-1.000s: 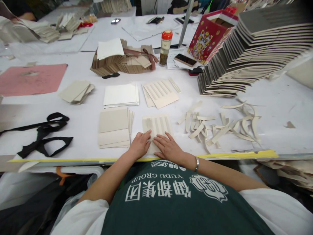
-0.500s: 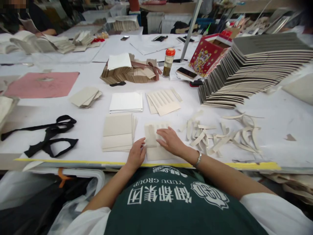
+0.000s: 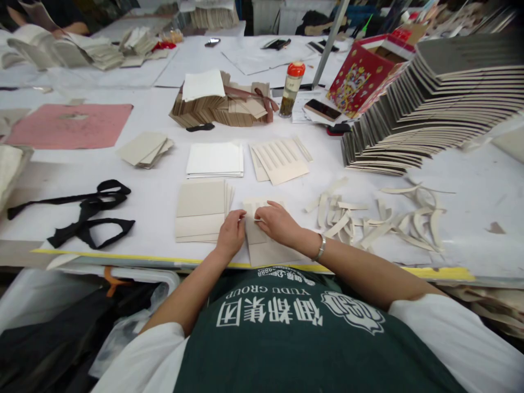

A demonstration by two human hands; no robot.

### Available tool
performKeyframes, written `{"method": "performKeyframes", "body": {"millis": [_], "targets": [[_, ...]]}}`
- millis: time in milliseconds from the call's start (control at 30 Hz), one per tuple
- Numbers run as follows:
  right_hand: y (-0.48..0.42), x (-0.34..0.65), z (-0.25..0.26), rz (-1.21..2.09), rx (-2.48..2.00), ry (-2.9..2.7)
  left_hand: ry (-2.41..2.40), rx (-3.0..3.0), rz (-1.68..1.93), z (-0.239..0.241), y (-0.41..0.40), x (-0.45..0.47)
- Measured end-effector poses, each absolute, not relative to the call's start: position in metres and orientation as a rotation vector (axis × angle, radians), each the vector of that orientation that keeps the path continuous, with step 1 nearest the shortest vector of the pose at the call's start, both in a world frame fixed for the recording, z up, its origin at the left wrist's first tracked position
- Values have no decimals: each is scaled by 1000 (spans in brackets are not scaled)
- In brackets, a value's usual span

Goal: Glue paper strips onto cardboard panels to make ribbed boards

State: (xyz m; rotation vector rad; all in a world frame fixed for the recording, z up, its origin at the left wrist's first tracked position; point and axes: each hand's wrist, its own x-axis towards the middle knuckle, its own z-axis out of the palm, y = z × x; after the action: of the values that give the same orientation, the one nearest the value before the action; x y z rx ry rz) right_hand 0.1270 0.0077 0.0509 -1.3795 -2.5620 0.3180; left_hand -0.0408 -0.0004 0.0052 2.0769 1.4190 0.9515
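A beige paper card [image 3: 266, 254] with slanted slots lies near the table's front edge, and a smaller beige piece [image 3: 254, 233] rests on its left part. My left hand [image 3: 231, 234] is at the left edge of these, thumb and fingers pinched together at the smaller piece's upper left. Over the card, my right hand [image 3: 279, 222] has its fingers curled in, with the tips closed at the right edge of the smaller piece. Left of my hands sits a stack of beige cards [image 3: 200, 226]. Behind are white cards [image 3: 215, 159] and more slotted cards [image 3: 280, 161].
Cut beige strips [image 3: 385, 232] lie scattered to the right, before a tall leaning stack of grey-backed boards [image 3: 429, 103]. Black fabric straps [image 3: 94, 213] lie left. A jar with a red lid [image 3: 291, 90], a phone [image 3: 323, 109] and a red box [image 3: 360, 76] stand farther back.
My right hand's fingers have gone from stretched out flat to curled, moving slightly left. My left fingertips have closed together at the smaller piece's upper edge. The view has tilted slightly.
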Motion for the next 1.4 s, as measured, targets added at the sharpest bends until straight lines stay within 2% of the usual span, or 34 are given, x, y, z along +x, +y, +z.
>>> {"method": "performKeyframes", "body": {"millis": [133, 267, 500, 700, 800, 900, 1000, 1133, 1200, 1400], "targets": [[-31, 136, 52, 97, -1124, -2681, 1127, 2328, 565, 8, 24, -36], [-51, 140, 38, 107, -1106, -2728, 1140, 2620, 211, 7, 25, -29], [-80, 143, 27, 854, -1056, -2752, 1344, 2708, 24, 13, 11, -21], [-93, 149, 38, 1466, -1020, -2225, 1358, 2661, 17, 15, 7, -17], [-101, 157, 53, 1592, -1035, -1925, 1360, 2636, 127, 8, 4, -19], [-98, 190, 71, 1296, -1256, -1696, 1353, 2574, 296, -2, 3, -23], [-79, 247, 85, 679, -1575, -1545, 1313, 2500, 516, -8, 0, -28], [-54, 284, 88, -132, -1952, -1733, 1254, 2458, 757, -5, -14, -34], [-50, 265, 78, -261, -1890, -1966, 1217, 2454, 774, -2, -23, -36], [-45, 167, 24, -146, -1330, -2636, 1261, 2384, 734, 3, -8, -41]]}}
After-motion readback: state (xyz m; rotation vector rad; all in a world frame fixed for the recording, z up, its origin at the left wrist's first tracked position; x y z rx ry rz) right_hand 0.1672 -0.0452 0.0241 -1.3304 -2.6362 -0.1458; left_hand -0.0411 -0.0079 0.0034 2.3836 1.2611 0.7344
